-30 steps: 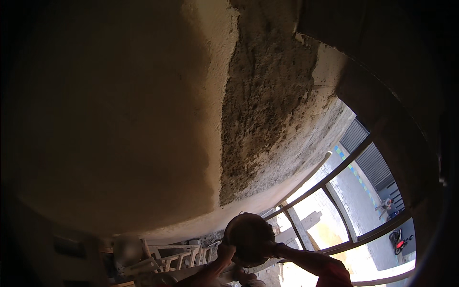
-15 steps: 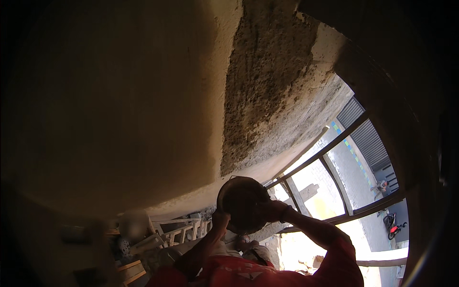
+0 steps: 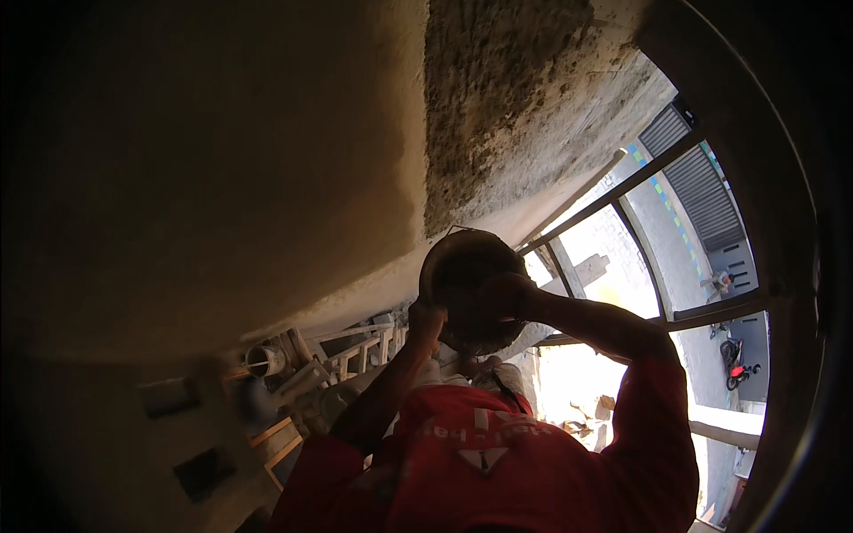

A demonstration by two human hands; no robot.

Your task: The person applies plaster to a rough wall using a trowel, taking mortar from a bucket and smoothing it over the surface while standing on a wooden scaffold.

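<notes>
The space ahead is filled by a wall, on which smooth plaster (image 3: pixel 222 178) is bordered by a rough, dark patch (image 3: pixel 515 80). To the right, a bright outdoor area is crossed by dark bars (image 3: pixel 641 171); beyond them a corrugated shutter (image 3: pixel 706 195), a red-and-black motorcycle (image 3: pixel 735 364) and a distant person (image 3: pixel 718 283) are seen. Part of the bars is blocked by the right forearm. At lower left, a ladder-like wooden frame (image 3: pixel 362 353) and a round pale container (image 3: pixel 264 360) are seen.

A dark bucket (image 3: pixel 434 259) is held before the red shirt (image 3: pixel 524 462), near the wall's base in view. Its rim is clamped by the left hand (image 3: pixel 428 323). The right hand (image 3: pixel 508 296) is held over its opening; whether its fingers are closed cannot be told. The contents are lost in shadow.

Compared with one second ago, the right hand has been moved inward from the rim, and more shirt is shown.
</notes>
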